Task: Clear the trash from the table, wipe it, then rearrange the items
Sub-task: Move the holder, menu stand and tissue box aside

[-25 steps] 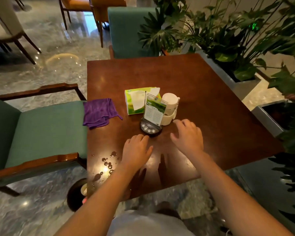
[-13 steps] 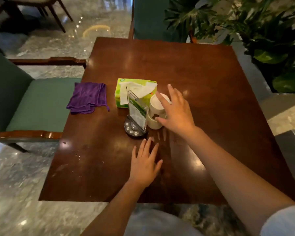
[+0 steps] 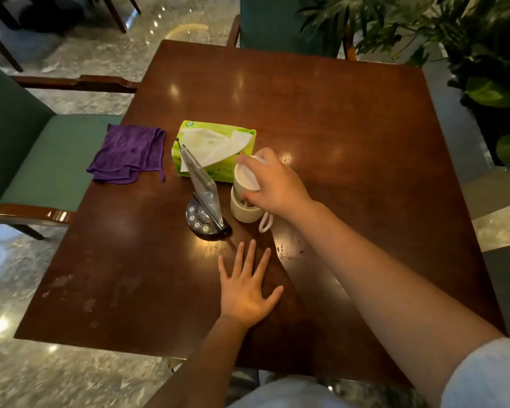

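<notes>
Dark glossy wooden table [image 3: 351, 119]: right hand [image 3: 273, 184] clasps cream lidded cylindrical holder [image 3: 246, 198]; left hand [image 3: 245, 293] flat, empty. Lift straight, clear green tissue box [image 3: 215, 151] and clear acrylic sign stand [image 3: 202, 187].

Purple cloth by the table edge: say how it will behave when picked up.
The purple cloth lies rumpled and folded, so it will likely droop limply. It looks thin, so probably light. One corner overhangs the table edge, so a push might slide it off.
</notes>
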